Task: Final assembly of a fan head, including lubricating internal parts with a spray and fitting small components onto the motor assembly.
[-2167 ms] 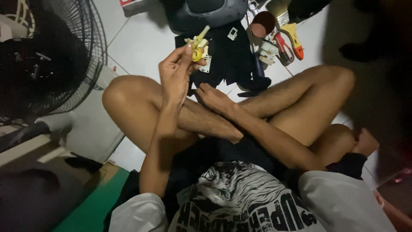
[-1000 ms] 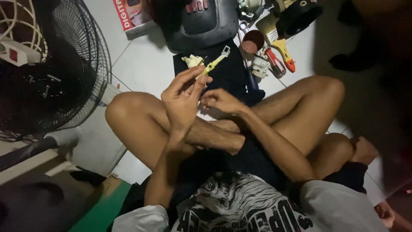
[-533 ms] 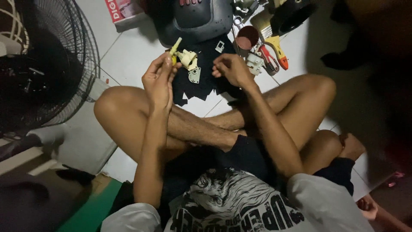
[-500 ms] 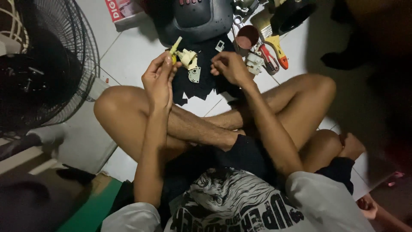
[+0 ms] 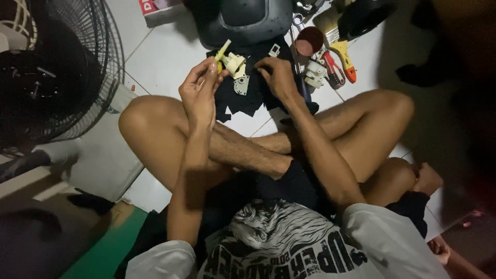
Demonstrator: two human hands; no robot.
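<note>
I sit cross-legged on a white tile floor. My left hand (image 5: 200,88) is raised and pinches a small cream-yellow plastic part (image 5: 223,51) with a thin stem. Beside it, over a black cloth (image 5: 247,98), lie a cream gear-like piece (image 5: 235,64) and a small grey plate (image 5: 241,86). My right hand (image 5: 278,76) reaches forward and rests palm-down on the black cloth, fingers curled, with nothing visible in it.
A dark grey fan housing (image 5: 243,20) lies at the top. Right of it are a brown cup (image 5: 309,42), red-handled pliers (image 5: 335,68) and a yellow-orange tool (image 5: 345,58). A black fan guard (image 5: 57,72) stands at left. A red box (image 5: 155,6) sits top left.
My right hand has left my left hand and reached out onto the black cloth. My left hand keeps hold of the cream-yellow part and has lifted slightly left.
</note>
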